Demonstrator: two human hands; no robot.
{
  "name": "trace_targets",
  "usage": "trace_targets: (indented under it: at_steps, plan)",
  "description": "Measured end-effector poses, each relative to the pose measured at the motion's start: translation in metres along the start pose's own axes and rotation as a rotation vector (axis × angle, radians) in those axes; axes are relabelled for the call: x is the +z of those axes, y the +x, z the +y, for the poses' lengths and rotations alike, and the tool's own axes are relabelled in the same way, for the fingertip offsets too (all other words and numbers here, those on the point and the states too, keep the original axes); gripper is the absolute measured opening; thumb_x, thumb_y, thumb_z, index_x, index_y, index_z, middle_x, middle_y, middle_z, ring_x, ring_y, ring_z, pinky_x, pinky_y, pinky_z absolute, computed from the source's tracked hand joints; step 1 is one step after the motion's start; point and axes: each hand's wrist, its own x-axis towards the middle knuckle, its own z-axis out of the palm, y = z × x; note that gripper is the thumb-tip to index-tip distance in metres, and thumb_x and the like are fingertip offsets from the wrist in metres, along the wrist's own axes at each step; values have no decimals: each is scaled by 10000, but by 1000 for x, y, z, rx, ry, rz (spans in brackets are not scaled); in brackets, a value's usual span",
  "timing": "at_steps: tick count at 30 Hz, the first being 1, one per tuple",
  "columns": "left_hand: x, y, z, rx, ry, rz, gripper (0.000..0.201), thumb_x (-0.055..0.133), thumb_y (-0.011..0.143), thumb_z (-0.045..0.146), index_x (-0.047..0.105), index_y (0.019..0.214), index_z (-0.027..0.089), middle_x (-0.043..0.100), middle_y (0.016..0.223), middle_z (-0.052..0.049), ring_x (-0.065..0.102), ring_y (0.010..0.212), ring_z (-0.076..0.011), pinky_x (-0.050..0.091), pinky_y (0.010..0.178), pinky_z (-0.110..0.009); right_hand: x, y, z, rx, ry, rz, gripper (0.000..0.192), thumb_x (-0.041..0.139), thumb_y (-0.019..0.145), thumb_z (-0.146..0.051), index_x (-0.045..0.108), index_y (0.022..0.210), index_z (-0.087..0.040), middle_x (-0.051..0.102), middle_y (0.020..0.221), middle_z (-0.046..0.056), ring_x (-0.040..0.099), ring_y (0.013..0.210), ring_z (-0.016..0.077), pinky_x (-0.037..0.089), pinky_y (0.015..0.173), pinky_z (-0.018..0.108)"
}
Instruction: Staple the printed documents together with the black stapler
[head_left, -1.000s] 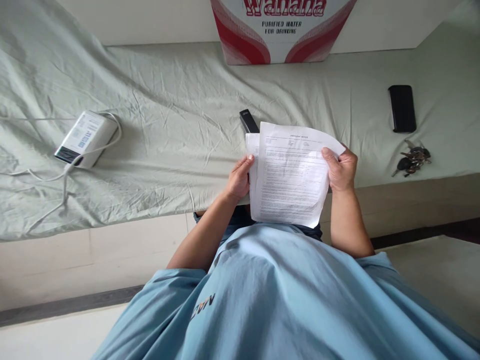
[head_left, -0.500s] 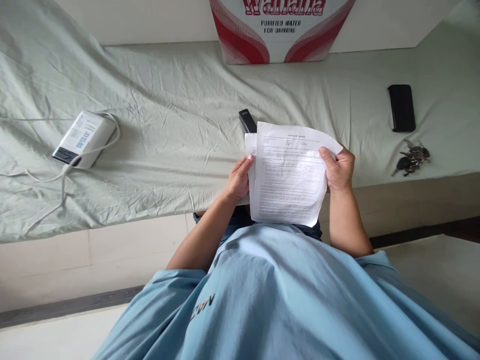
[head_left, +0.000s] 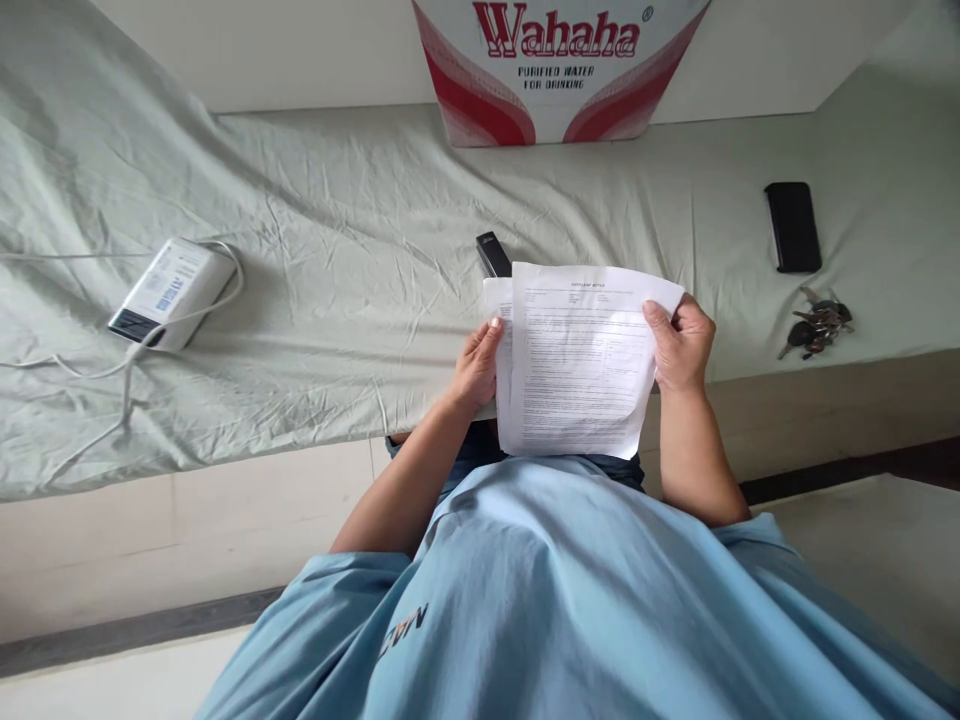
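Note:
Printed paper sheets (head_left: 581,370) are held up in front of my body, the front one covered in small dark text. My left hand (head_left: 478,365) pinches the left edge of a sheet (head_left: 498,293) that peeks out behind the front one. On the other side, my right hand (head_left: 682,340) grips the upper right edge of the front sheet, thumb on top and fingers behind. Just beyond the top of the papers lies a black stapler-like object (head_left: 493,254), its near end hidden by the sheets.
A pale green cloth (head_left: 322,280) covers the table. A white power bank (head_left: 176,290) with white cables lies at the left. At the right are a black phone (head_left: 793,227) and a bunch of keys (head_left: 817,325). A Wahaha water carton (head_left: 555,90) stands at the back.
The view has tilted slightly, so the carton and table sit lower in the picture. The front sheet has shifted a little relative to my body; both hands keep their hold.

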Motion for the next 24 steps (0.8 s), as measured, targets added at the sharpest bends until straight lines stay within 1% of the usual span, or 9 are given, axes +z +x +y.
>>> trace_targets:
  at_steps: [3, 6, 10, 14, 19, 24]
  plan:
    - [-1, 0, -1, 5, -1, -11, 542, 940, 790, 747, 854, 1011, 259, 893, 1129, -83, 797, 1305, -397, 715, 1035, -504, 2, -1, -5, 5, -25, -41, 469, 859, 881, -698, 732, 852, -247, 611, 706, -43, 580, 662, 154, 505, 622, 297]
    - [-2, 0, -1, 10, -18, -9, 529, 951, 787, 733, 856, 1017, 267, 892, 1165, -72, 802, 1294, -390, 718, 1025, -492, 5, -2, -11, 5, -26, -64, 476, 861, 889, -690, 716, 838, -240, 602, 700, -52, 541, 640, 131, 462, 600, 279]
    - [-1, 0, -1, 9, -34, 28, 532, 965, 772, 721, 856, 1034, 272, 886, 1215, -66, 803, 1294, -380, 720, 1018, -481, 6, -2, -15, 12, -30, -87, 464, 857, 900, -676, 710, 839, -240, 602, 704, -50, 530, 649, 136, 423, 600, 286]
    - [0, 0, -4, 21, -37, 68, 591, 966, 729, 767, 850, 1004, 257, 886, 1213, -74, 787, 1326, -388, 711, 1049, -484, 9, -4, -14, 40, -19, -99, 456, 866, 894, -659, 700, 825, -240, 595, 695, -51, 518, 646, 138, 413, 614, 298]
    - [-3, 0, -6, 44, 4, 63, 542, 893, 842, 742, 849, 1045, 242, 879, 1226, -83, 756, 1394, -363, 681, 1118, -469, 16, -6, -12, 88, 1, -91, 516, 875, 850, -710, 674, 787, -239, 564, 672, -56, 484, 625, 133, 383, 600, 300]
    - [-3, -4, -2, 10, -4, 70, 555, 894, 852, 739, 837, 1045, 221, 881, 1214, -82, 735, 1423, -386, 669, 1143, -475, 21, -7, -16, 130, 55, -100, 527, 891, 834, -693, 654, 768, -227, 543, 673, -61, 474, 626, 122, 387, 610, 295]
